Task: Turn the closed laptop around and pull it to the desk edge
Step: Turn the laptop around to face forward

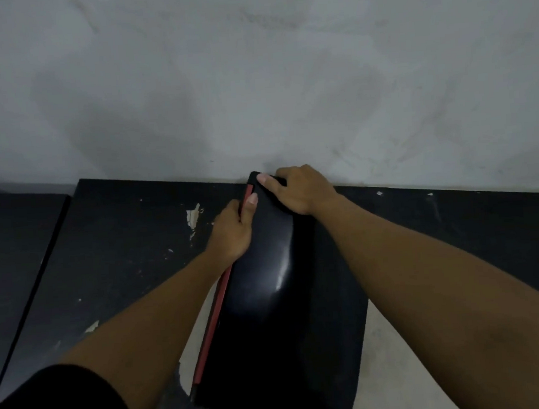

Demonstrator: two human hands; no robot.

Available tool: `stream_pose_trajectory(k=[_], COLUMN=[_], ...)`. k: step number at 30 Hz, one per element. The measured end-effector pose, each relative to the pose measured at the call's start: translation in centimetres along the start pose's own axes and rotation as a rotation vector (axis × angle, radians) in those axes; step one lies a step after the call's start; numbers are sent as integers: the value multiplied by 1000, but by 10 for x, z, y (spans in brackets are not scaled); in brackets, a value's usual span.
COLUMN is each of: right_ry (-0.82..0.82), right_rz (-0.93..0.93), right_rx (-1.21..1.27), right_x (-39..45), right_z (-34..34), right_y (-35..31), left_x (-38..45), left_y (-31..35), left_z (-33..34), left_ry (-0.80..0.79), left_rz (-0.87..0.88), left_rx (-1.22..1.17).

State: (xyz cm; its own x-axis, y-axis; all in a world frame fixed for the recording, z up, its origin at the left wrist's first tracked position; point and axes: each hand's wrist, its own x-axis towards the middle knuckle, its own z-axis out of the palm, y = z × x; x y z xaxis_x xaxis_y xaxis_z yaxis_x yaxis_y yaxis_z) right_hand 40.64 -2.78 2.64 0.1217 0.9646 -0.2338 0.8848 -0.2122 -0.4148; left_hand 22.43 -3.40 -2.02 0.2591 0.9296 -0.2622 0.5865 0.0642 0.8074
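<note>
The closed laptop (263, 301) is black with a red strip along its left side. It lies lengthwise on the black desk (120, 248), its far end near the wall and its near end hanging past the desk's front edge. My left hand (231, 233) grips the laptop's left edge near the far end, thumb on the lid. My right hand (296, 189) holds the far corner, fingers wrapped over the far edge and thumb on top.
A grey wall (251, 76) stands right behind the desk. A second dark tabletop (14, 256) adjoins on the left across a narrow gap. Chipped pale patches (193, 215) mark the desk surface. Pale floor (404, 371) shows below the front edge.
</note>
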Motion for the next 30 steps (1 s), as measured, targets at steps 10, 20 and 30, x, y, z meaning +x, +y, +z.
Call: stream_pose_trajectory(k=[10, 20, 30], right_ry=[222, 384, 478], right_rz=[102, 296, 385], right_rx=[74, 55, 197], right_x=[-10, -50, -86], right_z=[6, -13, -12], right_y=[33, 92, 129], left_x=[12, -62, -71], left_y=[15, -42, -35], left_z=[2, -8, 8], left_ry=[-161, -442, -229], left_rz=[70, -200, 42], left_rx=[27, -40, 248])
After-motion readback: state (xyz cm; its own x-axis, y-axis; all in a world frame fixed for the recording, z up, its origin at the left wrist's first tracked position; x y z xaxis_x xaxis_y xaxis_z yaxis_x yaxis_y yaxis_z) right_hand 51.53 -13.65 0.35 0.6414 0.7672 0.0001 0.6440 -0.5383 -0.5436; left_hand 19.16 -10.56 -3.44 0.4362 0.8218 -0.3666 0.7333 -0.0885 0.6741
